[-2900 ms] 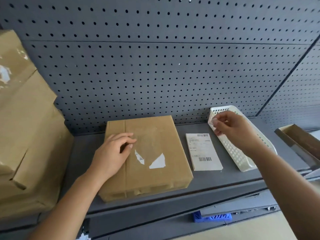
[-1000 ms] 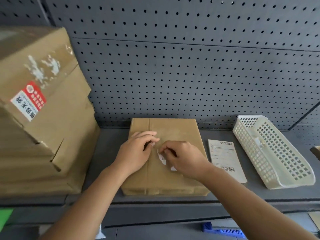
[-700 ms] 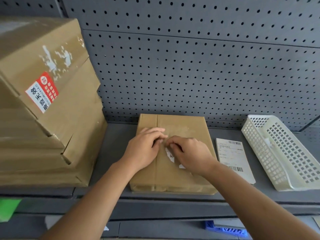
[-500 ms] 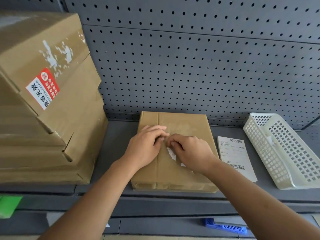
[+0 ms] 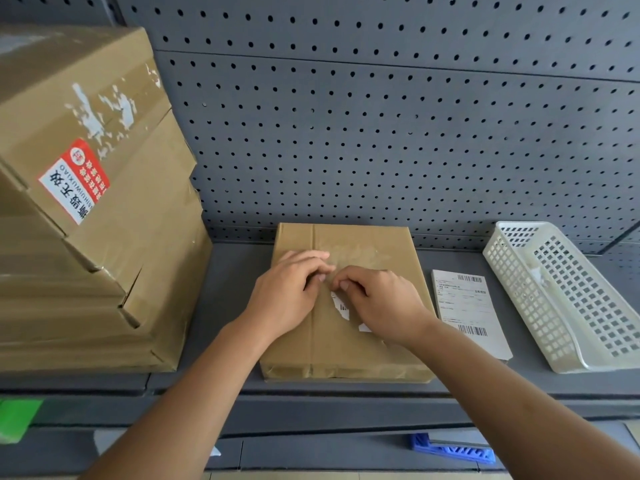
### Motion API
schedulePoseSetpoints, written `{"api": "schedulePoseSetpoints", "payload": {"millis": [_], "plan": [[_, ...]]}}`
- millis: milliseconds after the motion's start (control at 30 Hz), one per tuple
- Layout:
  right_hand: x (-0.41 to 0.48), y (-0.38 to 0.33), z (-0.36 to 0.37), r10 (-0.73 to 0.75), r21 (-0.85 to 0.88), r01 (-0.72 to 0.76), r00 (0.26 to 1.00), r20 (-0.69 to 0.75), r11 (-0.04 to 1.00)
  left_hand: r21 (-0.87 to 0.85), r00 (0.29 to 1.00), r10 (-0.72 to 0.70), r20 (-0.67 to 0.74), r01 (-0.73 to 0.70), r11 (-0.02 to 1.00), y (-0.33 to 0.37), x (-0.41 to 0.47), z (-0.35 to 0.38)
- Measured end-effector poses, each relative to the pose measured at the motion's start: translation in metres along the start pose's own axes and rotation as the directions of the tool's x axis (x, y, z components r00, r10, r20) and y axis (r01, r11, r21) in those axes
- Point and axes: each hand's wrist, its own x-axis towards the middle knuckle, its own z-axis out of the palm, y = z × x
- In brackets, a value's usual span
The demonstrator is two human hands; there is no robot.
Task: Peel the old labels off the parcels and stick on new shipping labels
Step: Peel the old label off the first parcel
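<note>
While left hand pressed parcel with loosely bent fingers, right hand, fingers curled, pinched edge of torn old label.

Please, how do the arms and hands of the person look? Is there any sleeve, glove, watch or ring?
The left hand and the right hand are bare: no gloves, and no ring shows. The left forearm and the right forearm are bare too, with no sleeve, watch or bracelet in view.
</note>
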Motion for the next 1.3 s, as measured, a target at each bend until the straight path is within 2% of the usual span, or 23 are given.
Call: {"api": "schedulePoseSetpoints", "payload": {"millis": [267, 400, 600, 767, 933, 1067, 1200, 1300], "plan": [[-0.002, -0.003, 0.003, 0.010, -0.013, -0.011, 1.000, -0.008, 1.000, 0.005, 1.000, 0.000, 0.004, 0.000, 1.000, -0.001, 0.001, 0.001], [-0.002, -0.003, 0.001, 0.011, -0.024, -0.010, 0.999, 0.032, 1.000, 0.001, 1.000, -0.004, 0.008, 0.004, 1.000, 0.000, 0.000, 0.001], [-0.002, -0.001, -0.001, 0.029, 0.047, -0.029, 1.000, 0.008, 0.998, -0.001, 1.000, 0.000, -0.006, 0.000, 1.000, 0.001, 0.000, 0.000], [0.000, -0.004, -0.001, 0.015, -0.017, -0.014, 0.999, 0.036, 1.000, 0.003, 1.000, 0.001, -0.004, -0.001, 1.000, 0.001, 0.000, 0.000], [-0.002, 0.000, -0.002, 0.026, 0.067, -0.027, 1.000, 0.018, 0.997, -0.008, 1.000, 0.001, -0.012, -0.001, 1.000, 0.001, 0.000, 0.000], [-0.004, -0.004, -0.004, 0.017, 0.042, -0.019, 0.998, 0.055, 0.999, -0.007, 1.000, 0.010, -0.007, -0.010, 1.000, 0.000, 0.000, 0.001], [-0.005, -0.001, -0.007, 0.042, 0.145, -0.049, 0.998, 0.055, 0.988, -0.014, 1.000, 0.004, -0.009, -0.004, 1.000, -0.001, 0.001, 0.001], [-0.007, -0.001, -0.006, 0.004, 0.112, -0.011, 0.998, 0.059, 0.994, -0.007, 1.000, 0.008, -0.008, -0.008, 1.000, 0.000, 0.001, 0.001]]}}
